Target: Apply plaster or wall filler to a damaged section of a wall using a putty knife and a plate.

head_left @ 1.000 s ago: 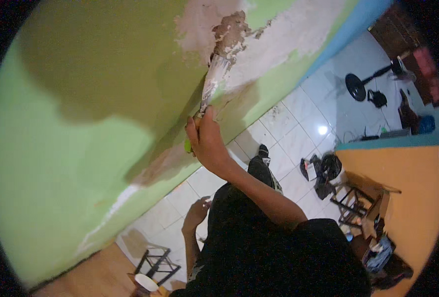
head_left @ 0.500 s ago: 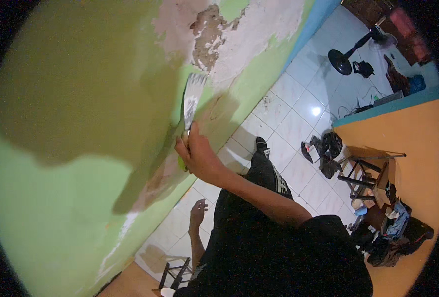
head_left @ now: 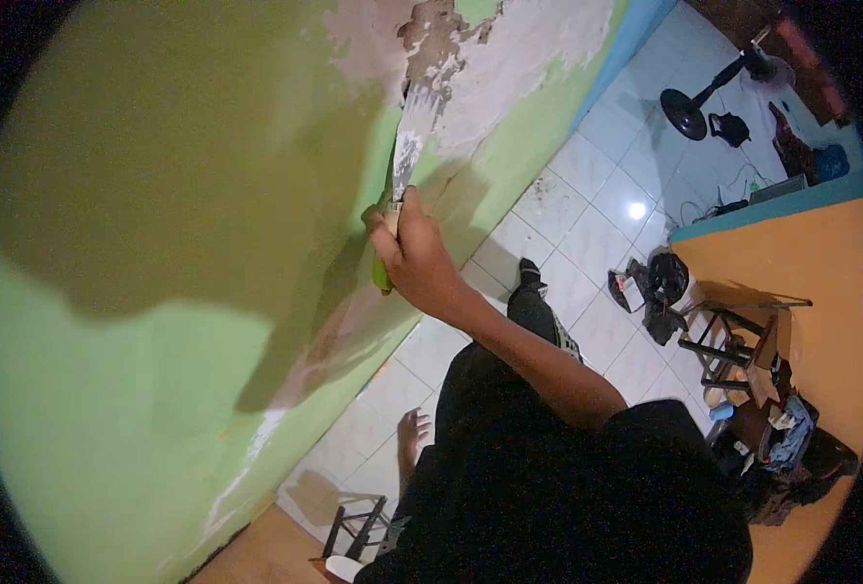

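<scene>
My right hand (head_left: 424, 255) is closed around the green handle of a putty knife (head_left: 410, 146). White residue is smeared over its metal blade, whose edge lies at the lower end of a peeled patch (head_left: 434, 49) on the green wall (head_left: 208, 389). Brown bare render and pinkish-white plaster show in that patch. Lower down, my left hand (head_left: 413, 428) hangs beside my body, holding nothing, its fingers apart. The shadow of my arm and head falls across the wall.
White floor tiles (head_left: 558, 243) run along the wall's foot. Black plastic bags (head_left: 667, 277) lie on the right, near a dark-framed chair (head_left: 733, 341) and piled clothes (head_left: 791, 438). A fan (head_left: 684, 114) stands at the far right. A small dark-legged stool (head_left: 356, 526) is at the lower left.
My right hand has moved the putty knife up the wall, from green paint to the peeled patch's lower end. My left hand has drawn closer to my body. The view has shifted slightly.
</scene>
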The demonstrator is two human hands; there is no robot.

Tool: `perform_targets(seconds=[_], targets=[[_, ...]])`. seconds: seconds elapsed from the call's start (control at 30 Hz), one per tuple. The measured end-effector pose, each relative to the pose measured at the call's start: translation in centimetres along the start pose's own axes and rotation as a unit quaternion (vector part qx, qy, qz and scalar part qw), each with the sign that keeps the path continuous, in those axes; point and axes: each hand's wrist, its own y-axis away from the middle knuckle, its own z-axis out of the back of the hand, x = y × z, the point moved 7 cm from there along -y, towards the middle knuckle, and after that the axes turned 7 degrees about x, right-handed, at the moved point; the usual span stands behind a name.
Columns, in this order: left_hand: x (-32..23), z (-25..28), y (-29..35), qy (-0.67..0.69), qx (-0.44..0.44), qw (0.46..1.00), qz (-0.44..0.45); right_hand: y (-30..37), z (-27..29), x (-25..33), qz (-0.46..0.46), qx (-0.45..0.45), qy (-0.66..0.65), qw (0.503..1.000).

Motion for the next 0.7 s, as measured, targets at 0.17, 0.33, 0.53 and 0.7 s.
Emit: perform_targets(seconds=[0.17, 0.33, 0.53, 0.7], targets=[[-3.9, -2.6, 0.9, 0.101, -0.004, 0.986, 0.130, 2.7, -1.1, -2.8, -0.010, 0.057, 0.089, 0.994], [-8.7, -1.5, -1.5, 0.054, 0.078, 0.995, 0.009, 5.9, -1.4, -2.5, -0.017, 0.045, 0.070, 0.996], [-10.4, -0.6, -1.0, 0.118, -0.064, 0.991, -0.015, 1.2, 1.3, 0.0, -0.011, 0.033, 0.026, 0.999], [-1.1, -3.0, 2.3, 0.397, -0.121, 0.903, 0.108, -0.3, -0.4, -0.5, -0.002, -0.016, 0.032, 0.999]])
